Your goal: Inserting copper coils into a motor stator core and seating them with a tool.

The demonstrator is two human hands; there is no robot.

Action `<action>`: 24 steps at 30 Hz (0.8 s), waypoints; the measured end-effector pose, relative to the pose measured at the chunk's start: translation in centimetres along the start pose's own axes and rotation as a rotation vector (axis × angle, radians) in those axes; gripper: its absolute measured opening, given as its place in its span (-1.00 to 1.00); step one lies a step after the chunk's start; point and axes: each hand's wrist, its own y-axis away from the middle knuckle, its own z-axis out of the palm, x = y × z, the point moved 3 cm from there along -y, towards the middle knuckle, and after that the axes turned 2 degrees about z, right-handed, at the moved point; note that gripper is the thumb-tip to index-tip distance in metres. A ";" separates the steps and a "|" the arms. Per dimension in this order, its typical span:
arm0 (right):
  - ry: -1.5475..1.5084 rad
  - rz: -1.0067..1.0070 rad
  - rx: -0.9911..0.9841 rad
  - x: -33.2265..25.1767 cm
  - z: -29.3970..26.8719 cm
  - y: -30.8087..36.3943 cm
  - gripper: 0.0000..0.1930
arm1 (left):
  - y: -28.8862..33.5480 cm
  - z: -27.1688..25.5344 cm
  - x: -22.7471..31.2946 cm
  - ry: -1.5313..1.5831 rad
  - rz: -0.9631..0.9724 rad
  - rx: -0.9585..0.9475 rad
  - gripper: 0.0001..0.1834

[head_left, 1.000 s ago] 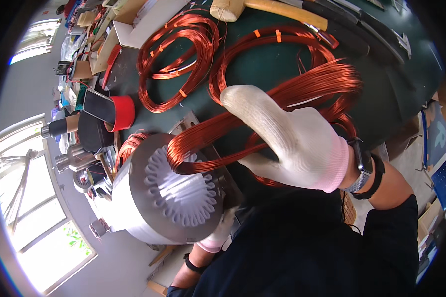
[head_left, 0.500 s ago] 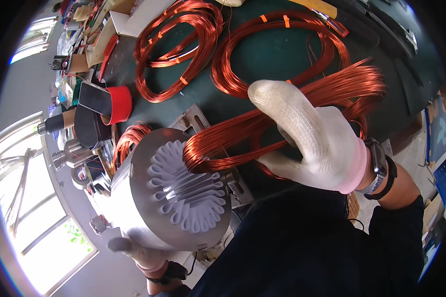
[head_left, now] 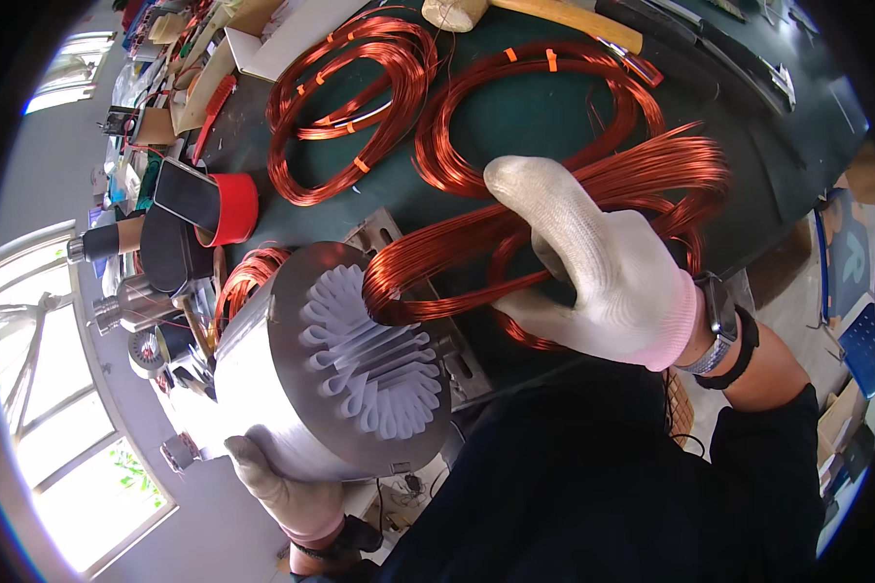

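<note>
At 6 o'clock, left hand [head_left: 287, 491] now cups round steel stator core [head_left: 335, 364]; right hand [head_left: 603, 277], fingers clamped on copper wire coil [head_left: 554, 223], brought coil end to w/ slots.

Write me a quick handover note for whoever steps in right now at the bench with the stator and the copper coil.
Right hand: gloved, gripping a copper coil, its near end at the top of the stator's bore.
Left hand: gloved, supporting the stator from below, tilted at the bench edge.
Stator slots hold white insulation liners; no copper is seated in the visible face.
More coils lie on the green bench beyond.
Done: liners fitted, coil brought to the bore. Left: seating the coil sides in slots.
</note>
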 end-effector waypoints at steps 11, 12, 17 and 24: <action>0.026 0.025 0.035 0.1 -0.3 0.1 -0.07 | 0.8 0.1 -3.5 0.393 0.304 -0.461 -0.20; 0.042 0.027 0.026 0.2 -0.3 0.3 -0.09 | 0.7 -0.3 -3.6 0.368 0.336 -0.451 -0.18; 0.007 0.041 0.076 1.0 0.4 1.3 -0.16 | -0.1 -1.2 -2.8 0.258 0.337 -0.249 -0.13; 0.001 0.061 -0.001 0.9 -0.1 1.0 -0.12 | 1.2 -0.1 -5.2 0.131 0.356 0.094 -0.04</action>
